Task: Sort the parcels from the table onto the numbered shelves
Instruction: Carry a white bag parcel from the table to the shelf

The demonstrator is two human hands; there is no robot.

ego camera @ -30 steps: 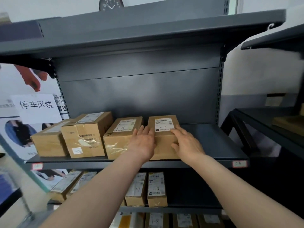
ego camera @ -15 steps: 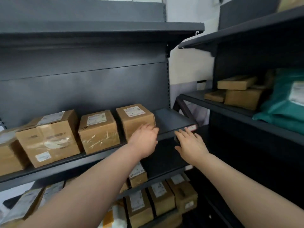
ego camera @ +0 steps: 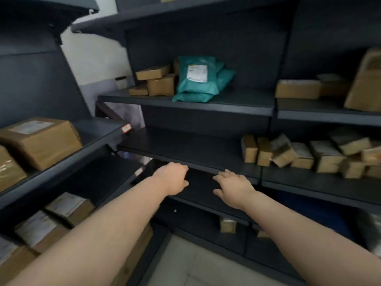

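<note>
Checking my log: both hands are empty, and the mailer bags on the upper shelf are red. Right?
No. The head view shows the bags on the upper shelf are teal, not red. The left hand and right hand are indeed empty.

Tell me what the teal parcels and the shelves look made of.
Teal parcels: probably soft plastic mailer bags, slightly glossy; they sag and crease. Shelves: likely painted sheet metal, matte dark grey; thin flat boards with folded front edges.
</note>
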